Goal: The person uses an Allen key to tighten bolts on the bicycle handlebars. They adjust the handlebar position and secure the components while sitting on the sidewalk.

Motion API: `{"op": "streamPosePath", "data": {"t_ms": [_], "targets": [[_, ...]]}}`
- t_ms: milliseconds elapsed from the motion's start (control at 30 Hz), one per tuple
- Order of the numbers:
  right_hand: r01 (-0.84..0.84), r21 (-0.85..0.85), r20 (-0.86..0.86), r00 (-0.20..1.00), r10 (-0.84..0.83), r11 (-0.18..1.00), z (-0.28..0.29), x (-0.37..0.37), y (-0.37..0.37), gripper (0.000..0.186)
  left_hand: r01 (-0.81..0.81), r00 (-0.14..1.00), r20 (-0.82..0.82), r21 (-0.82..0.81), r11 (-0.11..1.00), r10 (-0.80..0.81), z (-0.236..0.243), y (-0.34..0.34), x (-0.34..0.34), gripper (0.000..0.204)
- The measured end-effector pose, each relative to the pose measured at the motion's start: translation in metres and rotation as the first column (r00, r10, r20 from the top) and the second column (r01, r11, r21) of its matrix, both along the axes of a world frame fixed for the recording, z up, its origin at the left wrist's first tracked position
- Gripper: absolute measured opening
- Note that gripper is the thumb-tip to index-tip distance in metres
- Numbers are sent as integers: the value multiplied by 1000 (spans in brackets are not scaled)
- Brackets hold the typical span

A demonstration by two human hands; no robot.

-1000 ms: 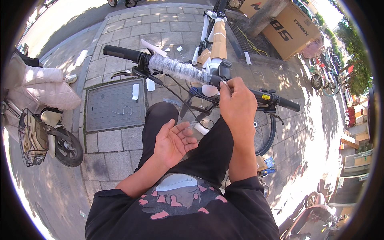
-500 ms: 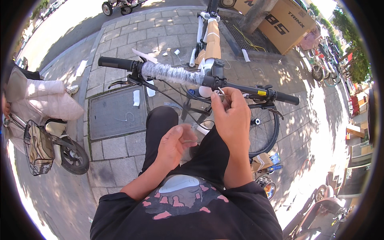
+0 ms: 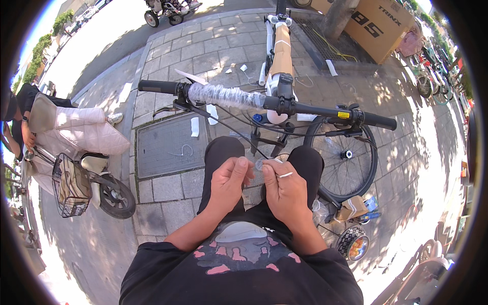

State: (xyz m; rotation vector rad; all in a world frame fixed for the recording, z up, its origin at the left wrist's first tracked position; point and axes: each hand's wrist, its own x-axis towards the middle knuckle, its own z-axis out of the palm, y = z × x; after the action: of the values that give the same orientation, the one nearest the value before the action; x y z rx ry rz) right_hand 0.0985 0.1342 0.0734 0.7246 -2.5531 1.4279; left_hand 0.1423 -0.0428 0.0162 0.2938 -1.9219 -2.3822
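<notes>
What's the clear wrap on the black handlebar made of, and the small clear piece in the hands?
Clear wrap on the black handlebar: looks like thin plastic film or bubble wrap, glossy and crinkled, with white glints. Small clear piece between the left hand and right hand: probably soft transparent plastic; too small to confirm.

Both hands (image 3: 256,185) pinch clear plastic scrap (image 3: 263,163) below bicycle handlebar (image 3: 264,101).
</notes>
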Motion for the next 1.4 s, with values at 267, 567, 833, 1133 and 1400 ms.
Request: {"op": "streamPosePath", "data": {"t_ms": [267, 567, 833, 1133, 1400], "targets": [[-35, -286, -281, 959, -48, 958, -12, 14, 6, 28, 163, 983, 8, 422, 892, -183, 42, 26, -35, 39], [152, -552, 544, 810, 216, 820, 11, 11, 21, 28, 161, 983, 18, 367, 916, -180, 57, 22, -89, 30], [126, -645, 584, 717, 380, 754, 8, -6, 15, 33, 117, 989, 32, 399, 910, -141, 58, 32, -105, 32], [299, -781, 620, 476, 624, 548, 0, -12, 9, 35, 63, 990, 92, 396, 916, -108, 57, 29, -113, 29], [162, -762, 587, 581, 563, 627, -9, -11, -5, 36, 109, 976, 104, 535, 838, -193, 63, 23, -120, 26]]}}
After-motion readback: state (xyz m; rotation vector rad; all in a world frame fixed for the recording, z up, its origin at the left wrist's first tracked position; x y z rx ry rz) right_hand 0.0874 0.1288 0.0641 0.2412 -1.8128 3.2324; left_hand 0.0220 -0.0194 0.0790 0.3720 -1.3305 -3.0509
